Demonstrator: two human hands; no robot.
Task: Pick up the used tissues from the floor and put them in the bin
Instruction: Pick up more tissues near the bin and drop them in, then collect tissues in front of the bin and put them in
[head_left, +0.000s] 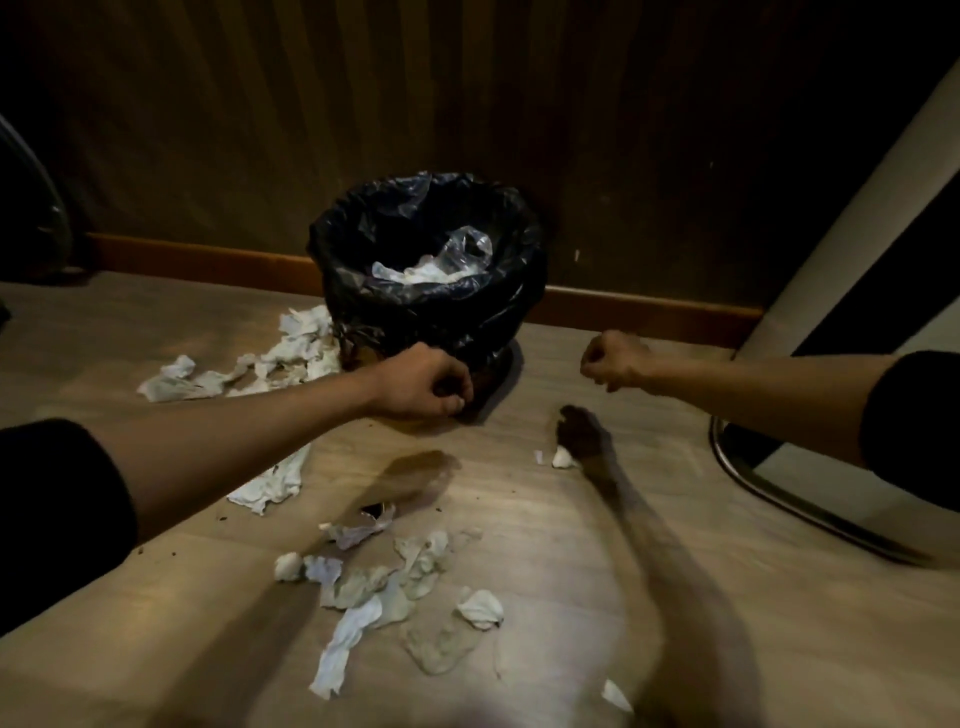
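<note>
**Tissue Clearance: Hands at Bin**

Head view. The bin (428, 291), lined with a black bag (363, 228), stands at frame centre against the wall (519, 104). White tissue and clear plastic (462, 249) lie inside it.

The left hand (423, 382) sits at the bin's lower front, fingers curled together; whether it holds anything cannot be told. The right hand (613, 361) hangs right of the bin, above the floor (675, 519), fingers closed into a loose fist; contents not visible.

Tissues on the floor:
- a pile (260, 364) left of the bin, touching its base;
- one piece (272, 483) under the left forearm;
- a scatter (395, 577) at lower centre;
- a small wad (563, 457) below the right hand.

A chair base (769, 488) occupies the right edge.
</note>
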